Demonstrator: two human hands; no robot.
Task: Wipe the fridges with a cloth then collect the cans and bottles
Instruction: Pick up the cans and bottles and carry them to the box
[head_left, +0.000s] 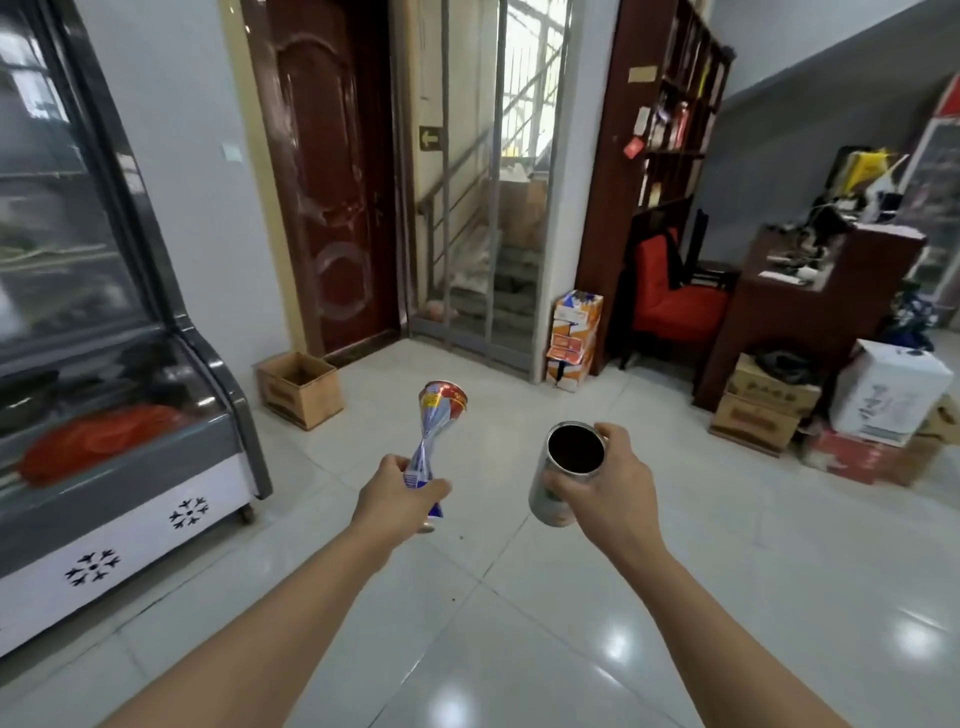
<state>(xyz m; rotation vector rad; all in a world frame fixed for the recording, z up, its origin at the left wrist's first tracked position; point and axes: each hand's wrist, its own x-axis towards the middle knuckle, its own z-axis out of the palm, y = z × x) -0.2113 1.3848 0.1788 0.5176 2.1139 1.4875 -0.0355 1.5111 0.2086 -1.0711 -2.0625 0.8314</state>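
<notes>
Out front, both arms extended over the tiled floor (545, 623). Left hand (389, 493) wrapped around the lower end of a crushed can (435, 439), twisted thin at the waist, blue and red print flaring toward the far end, fingers (434, 491) curled tight round the metal. Right hand (605, 480) gripping a silver can (566, 473) from the side, open dark mouth tilted toward the camera, thumb at the far rim and fingers curled round the body. Both cans held in the air, near one another but apart, well above the floor. Along the left edge, a glass-fronted display fridge (104, 364) with snowflake marks on its white base panel and something red behind the lower glass. Just beyond its end, against the wall, an open cardboard box (301, 389) on the floor. Farther back, a dark red door (327, 182) beside a glazed doorway showing a staircase. To the right, a printed carton (574, 338) against a tall wooden shelf unit, a red chair (675, 306), and a cluttered worktop (810, 291) with stacked cartons (769, 410) at its foot.
</notes>
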